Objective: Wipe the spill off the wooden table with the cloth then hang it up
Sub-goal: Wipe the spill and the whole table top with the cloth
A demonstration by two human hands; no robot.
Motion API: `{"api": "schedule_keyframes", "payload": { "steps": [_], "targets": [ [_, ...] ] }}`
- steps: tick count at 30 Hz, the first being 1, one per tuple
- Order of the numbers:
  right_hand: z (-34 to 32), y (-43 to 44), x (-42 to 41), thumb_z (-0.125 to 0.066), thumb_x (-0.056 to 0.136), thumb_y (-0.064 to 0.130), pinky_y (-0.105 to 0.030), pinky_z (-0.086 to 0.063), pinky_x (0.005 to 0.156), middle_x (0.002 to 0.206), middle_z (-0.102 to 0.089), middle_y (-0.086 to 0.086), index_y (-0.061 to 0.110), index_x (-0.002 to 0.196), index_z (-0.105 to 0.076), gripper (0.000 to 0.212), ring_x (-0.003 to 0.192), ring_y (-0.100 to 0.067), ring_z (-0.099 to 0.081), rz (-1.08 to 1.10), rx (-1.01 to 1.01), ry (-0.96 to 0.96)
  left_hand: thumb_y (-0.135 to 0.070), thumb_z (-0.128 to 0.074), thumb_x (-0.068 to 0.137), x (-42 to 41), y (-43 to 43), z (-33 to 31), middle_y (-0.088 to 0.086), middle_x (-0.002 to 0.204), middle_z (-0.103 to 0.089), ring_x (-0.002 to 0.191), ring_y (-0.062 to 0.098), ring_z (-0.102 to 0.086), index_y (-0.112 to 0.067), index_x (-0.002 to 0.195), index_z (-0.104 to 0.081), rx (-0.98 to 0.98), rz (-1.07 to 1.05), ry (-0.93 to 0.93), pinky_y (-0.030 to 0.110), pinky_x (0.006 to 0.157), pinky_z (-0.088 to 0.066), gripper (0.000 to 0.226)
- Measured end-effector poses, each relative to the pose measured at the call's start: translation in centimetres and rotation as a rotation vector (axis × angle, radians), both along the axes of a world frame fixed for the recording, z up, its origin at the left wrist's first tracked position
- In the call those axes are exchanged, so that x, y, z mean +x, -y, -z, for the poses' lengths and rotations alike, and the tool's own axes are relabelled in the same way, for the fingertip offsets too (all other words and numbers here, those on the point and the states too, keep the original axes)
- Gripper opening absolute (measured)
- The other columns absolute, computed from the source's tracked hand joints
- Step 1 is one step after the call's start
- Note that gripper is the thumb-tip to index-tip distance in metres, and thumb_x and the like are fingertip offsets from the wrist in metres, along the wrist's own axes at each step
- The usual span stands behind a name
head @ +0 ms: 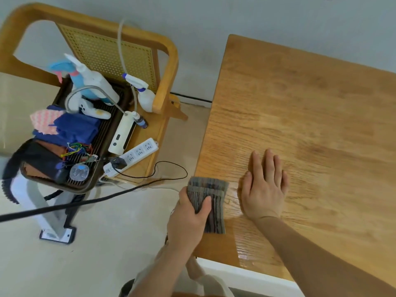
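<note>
Cloth [211,202], folded, lower centre, at left edge of table [310,103]; gripped by left hand [190,213], thumb on top. Right hand [264,189] flat beside, fingers straight. Risks: slipping over edge; missing wet sheen [252,254] lower down.

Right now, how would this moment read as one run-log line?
left hand: grips cloth at table edge | right hand: flat on table | glossy patch near front edge | cloth not hung
</note>
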State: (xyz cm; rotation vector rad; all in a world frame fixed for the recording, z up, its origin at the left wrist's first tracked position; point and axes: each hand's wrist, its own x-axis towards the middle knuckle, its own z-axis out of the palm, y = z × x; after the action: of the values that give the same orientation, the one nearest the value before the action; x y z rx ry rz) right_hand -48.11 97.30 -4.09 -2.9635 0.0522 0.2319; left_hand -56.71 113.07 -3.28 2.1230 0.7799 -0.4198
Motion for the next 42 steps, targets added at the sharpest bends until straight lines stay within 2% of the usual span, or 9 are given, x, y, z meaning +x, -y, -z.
{"api": "schedule_keyframes", "payload": {
  "steps": [4, 7, 13, 19, 24, 28, 30, 34, 42],
  "targets": [
    [0.0, -0.2, 0.6, -0.021, 0.097, 0.041, -0.044, -0.005, 0.119, 0.163, -0.013, 0.0, 0.031, 0.153, -0.025, 0.057, 0.15, -0.02, -0.006, 0.012, -0.002, 0.018, -0.062, -0.039, 0.089, 10.1, -0.6, 0.8, -0.001, 0.096, -0.061, 0.082, 0.021, -0.06, -0.018, 0.119, -0.043, 0.045, 0.052, 0.055, 0.034, 0.064, -0.049, 0.054],
    [0.1, -0.2, 0.3, -0.022, 0.097, 0.041, -0.044, -0.007, 0.118, 0.163, -0.014, 0.0, 0.031, 0.153, -0.025, 0.057, 0.15, -0.02, -0.007, 0.0, -0.029, 0.022, -0.061, -0.039, 0.09, 18.5, -0.8, 1.2, 0.005, 0.1, -0.061, 0.089, 0.028, -0.061, -0.012, 0.114, -0.045, 0.005, 0.038, 0.12, 0.04, 0.073, -0.052, 0.054],
    [0.3, 0.1, 0.8, -0.027, 0.096, 0.039, -0.044, -0.01, 0.118, 0.162, -0.018, -0.001, 0.031, 0.152, -0.026, 0.057, 0.15, -0.021, -0.01, -0.002, -0.061, 0.02, -0.056, -0.034, 0.095, 29.6, -0.9, 0.9, 0.003, 0.093, -0.051, 0.082, 0.024, -0.05, -0.009, 0.119, -0.04, 0.057, 0.082, 0.12, 0.035, 0.066, -0.036, 0.053],
    [0.5, 0.2, 1.2, -0.035, 0.092, 0.038, -0.044, -0.015, 0.116, 0.158, -0.03, -0.006, 0.027, 0.148, -0.039, 0.057, 0.147, -0.024, -0.022, -0.022, -0.05, 0.089, -0.055, -0.033, 0.096, 38.3, -1.3, 1.5, 0.012, 0.127, -0.055, 0.112, 0.032, -0.054, -0.008, 0.132, -0.038, 0.041, 0.064, 0.15, 0.036, 0.082, -0.04, 0.059],
    [0.7, 0.3, 1.3, -0.02, 0.098, 0.042, -0.047, -0.019, 0.115, 0.157, -0.033, -0.007, 0.027, 0.147, -0.04, 0.055, 0.146, -0.025, -0.027, -0.018, -0.018, 0.117, -0.047, -0.025, 0.099, 43.9, -1.0, 1.3, 0.012, 0.128, -0.055, 0.115, 0.031, -0.053, -0.009, 0.13, -0.04, 0.138, 0.059, 0.178, 0.035, 0.083, -0.038, 0.051],
    [0.7, 0.4, 1.2, -0.03, 0.095, 0.04, -0.047, -0.02, 0.115, 0.157, -0.032, -0.007, 0.027, 0.148, -0.037, 0.055, 0.146, -0.026, -0.027, -0.029, -0.008, 0.11, -0.036, -0.022, 0.102, 43.5, -0.7, 1.6, 0.011, 0.124, -0.057, 0.11, 0.03, -0.056, -0.011, 0.137, -0.034, 0.167, 0.096, 0.288, 0.034, 0.081, -0.04, 0.045],
    [0.6, 0.5, 0.8, -0.037, 0.091, 0.04, -0.048, -0.021, 0.114, 0.157, -0.031, -0.007, 0.027, 0.148, -0.037, 0.058, 0.146, -0.026, -0.027, -0.033, -0.011, 0.09, -0.037, -0.023, 0.101, 42.1, -0.9, 1.9, 0.011, 0.138, -0.049, 0.12, 0.029, -0.051, -0.015, 0.148, -0.02, 0.164, 0.166, 0.336, 0.037, 0.092, -0.043, 0.052],
    [0.3, 0.5, 1.0, -0.037, 0.091, 0.041, -0.05, -0.02, 0.114, 0.159, -0.028, -0.006, 0.028, 0.149, -0.035, 0.06, 0.147, -0.025, -0.024, -0.031, -0.016, 0.025, -0.043, -0.021, 0.1, 37.2, -0.6, 2.3, 0.01, 0.16, -0.008, 0.145, 0.027, -0.015, -0.02, 0.152, -0.009, 0.352, 0.399, 0.372, 0.044, 0.115, -0.024, 0.059],
    [-0.2, 0.2, 0.8, -0.036, 0.092, 0.039, -0.049, -0.022, 0.112, 0.157, -0.031, -0.007, 0.027, 0.147, -0.039, 0.057, 0.146, -0.025, -0.024, -0.026, 0.045, 0.009, -0.048, -0.013, 0.099, 26.5, 3.8, 0.8, 0.006, 0.16, -0.006, 0.147, 0.02, 0.002, -0.017, 0.152, -0.007, 0.668, 0.725, 0.347, 0.046, 0.118, -0.002, 0.062]
  ]
}}
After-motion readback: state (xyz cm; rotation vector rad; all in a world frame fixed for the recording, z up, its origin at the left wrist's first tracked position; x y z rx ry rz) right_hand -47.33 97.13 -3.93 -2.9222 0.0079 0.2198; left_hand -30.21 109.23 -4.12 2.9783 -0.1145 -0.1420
